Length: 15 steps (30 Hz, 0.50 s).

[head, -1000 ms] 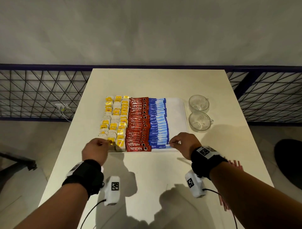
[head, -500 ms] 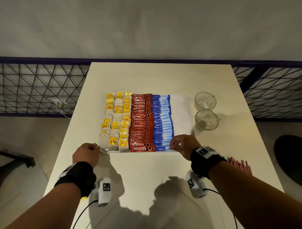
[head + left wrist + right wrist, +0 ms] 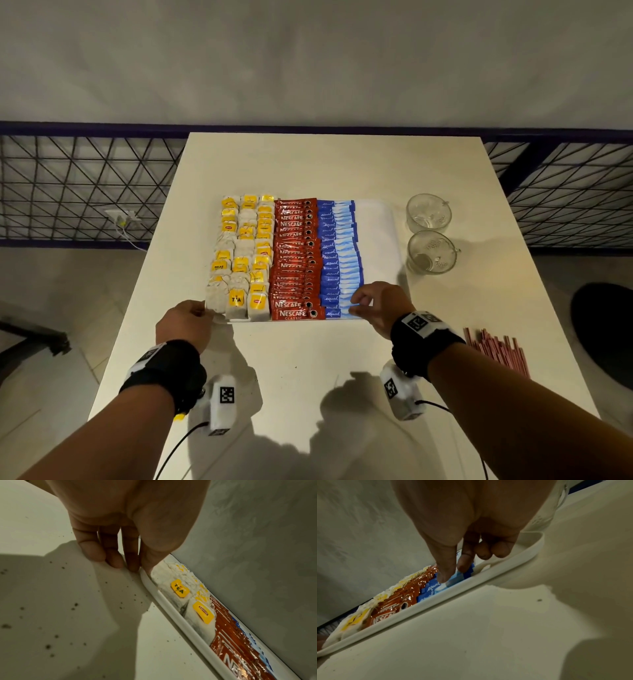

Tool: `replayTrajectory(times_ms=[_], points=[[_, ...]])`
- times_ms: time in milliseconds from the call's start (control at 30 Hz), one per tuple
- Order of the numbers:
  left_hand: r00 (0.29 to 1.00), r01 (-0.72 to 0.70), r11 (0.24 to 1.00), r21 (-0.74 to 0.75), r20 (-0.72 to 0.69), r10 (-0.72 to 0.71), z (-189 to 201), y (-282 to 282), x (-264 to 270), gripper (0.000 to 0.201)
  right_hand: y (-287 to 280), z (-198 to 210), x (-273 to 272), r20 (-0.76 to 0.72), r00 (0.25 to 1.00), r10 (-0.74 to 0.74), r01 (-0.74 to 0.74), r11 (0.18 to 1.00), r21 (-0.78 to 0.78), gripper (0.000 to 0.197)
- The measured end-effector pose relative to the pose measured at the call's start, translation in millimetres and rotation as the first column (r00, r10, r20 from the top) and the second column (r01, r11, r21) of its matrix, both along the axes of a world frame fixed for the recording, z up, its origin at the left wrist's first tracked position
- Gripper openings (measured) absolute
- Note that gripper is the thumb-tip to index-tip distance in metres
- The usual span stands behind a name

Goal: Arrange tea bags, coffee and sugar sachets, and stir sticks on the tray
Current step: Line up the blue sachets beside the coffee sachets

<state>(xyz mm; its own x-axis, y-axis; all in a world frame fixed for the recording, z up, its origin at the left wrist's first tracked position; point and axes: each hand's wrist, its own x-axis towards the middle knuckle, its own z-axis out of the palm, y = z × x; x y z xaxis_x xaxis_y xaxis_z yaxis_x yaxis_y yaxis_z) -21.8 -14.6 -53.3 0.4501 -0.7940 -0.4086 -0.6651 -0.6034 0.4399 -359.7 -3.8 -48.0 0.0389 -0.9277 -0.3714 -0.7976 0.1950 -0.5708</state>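
The left hand (image 3: 120, 524) pinches the near-left corner of the shallow white plastic tray (image 3: 178, 620), apparently steadying it. The right hand (image 3: 467, 524) pinches a blue paper sugar sachet (image 3: 455, 580) at the tray's near edge, seemingly squaring its column.

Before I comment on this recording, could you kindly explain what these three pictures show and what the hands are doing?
No machine here: a person wears one camera on the head and one on each wrist. The head view looks down on a white table with a tray. On the tray lie rows of tea bags, red coffee sachets and blue sugar sachets. Two glass cups stand right of the tray, and red stir sticks lie on the table, not yet on it. The left wrist view shows the left hand with fingers on the tray's near left corner. The right wrist view shows the right hand pinching a blue sachet at the near end of its row.
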Motion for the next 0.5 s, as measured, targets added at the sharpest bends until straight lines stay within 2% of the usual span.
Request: replayTrajectory(times_ms=[200,300,433,500], points=[[1.0,0.025,1.0,0.008,0.015,-0.025,-1,-2,2,0.026,10,-1,-15,-0.113,0.993,-0.017,0.018,1.0,0.004,0.027],[0.999,0.028,1.0,0.012,0.019,-0.029,0,-2,1,0.028,14,-2,-18,-0.107,0.994,-0.012,0.012,1.0,-0.002,0.031],[1.0,0.009,1.0,0.009,0.013,-0.009,2,-2,0,0.026,13,-8,-17,-0.046,0.995,-0.084,0.084,0.996,0.013,0.026],[1.0,0.014,1.0,0.012,0.012,-0.014,2,-2,0,0.026,11,-9,-16,-0.061,0.997,-0.054,0.055,0.998,0.023,0.026]])
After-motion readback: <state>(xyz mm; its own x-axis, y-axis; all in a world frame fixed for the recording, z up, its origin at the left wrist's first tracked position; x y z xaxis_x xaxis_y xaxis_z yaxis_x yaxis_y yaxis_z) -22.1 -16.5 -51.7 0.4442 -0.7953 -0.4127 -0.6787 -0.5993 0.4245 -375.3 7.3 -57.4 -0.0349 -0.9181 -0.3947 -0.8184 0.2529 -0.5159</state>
